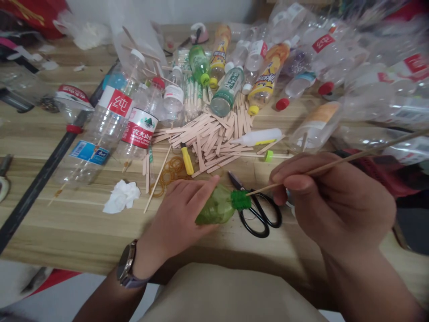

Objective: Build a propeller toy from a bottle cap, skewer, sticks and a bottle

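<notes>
My left hand (182, 219), with a watch on its wrist, is wrapped round a small green plastic bottle (217, 208) lying on its side. The bottle's green neck (240, 200) points to the right. My right hand (335, 201) pinches a thin wooden stick (351, 154) between thumb and fingers. The stick's tip meets the neck; whether it has gone inside I cannot tell. Black-handled scissors (263, 214) lie on the table just behind and beside the bottle neck, between my hands.
Popsicle sticks (214, 138) lie piled mid-table, near rubber bands (172, 172), a yellow-handled tool (187, 160) and a white glue bottle (259, 136). Crumpled tissue (122, 196) is at left. Several plastic bottles (114, 109) crowd the back and sides. A dark bar (43, 179) crosses the left.
</notes>
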The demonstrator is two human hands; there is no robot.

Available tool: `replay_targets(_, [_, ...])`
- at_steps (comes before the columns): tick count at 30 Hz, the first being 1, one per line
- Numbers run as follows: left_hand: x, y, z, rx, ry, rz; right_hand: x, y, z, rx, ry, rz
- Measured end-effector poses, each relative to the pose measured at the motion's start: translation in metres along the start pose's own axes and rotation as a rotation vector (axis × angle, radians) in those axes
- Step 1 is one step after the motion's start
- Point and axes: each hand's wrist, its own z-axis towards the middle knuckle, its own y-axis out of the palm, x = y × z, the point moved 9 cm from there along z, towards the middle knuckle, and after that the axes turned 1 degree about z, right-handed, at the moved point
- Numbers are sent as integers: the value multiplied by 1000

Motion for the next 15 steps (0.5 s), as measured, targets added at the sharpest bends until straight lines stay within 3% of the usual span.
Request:
replay_targets(8, [1,-1,1,-27,-4,-25,-22,9,15,-230,-208,50])
replay_targets(10, [1,0,1,-28,-20,-33,-22,9,15,-196,-196,1])
replay_targets(15, [-1,-1,-1,-7,-47,-28,-20,0,5,82,-164,16])
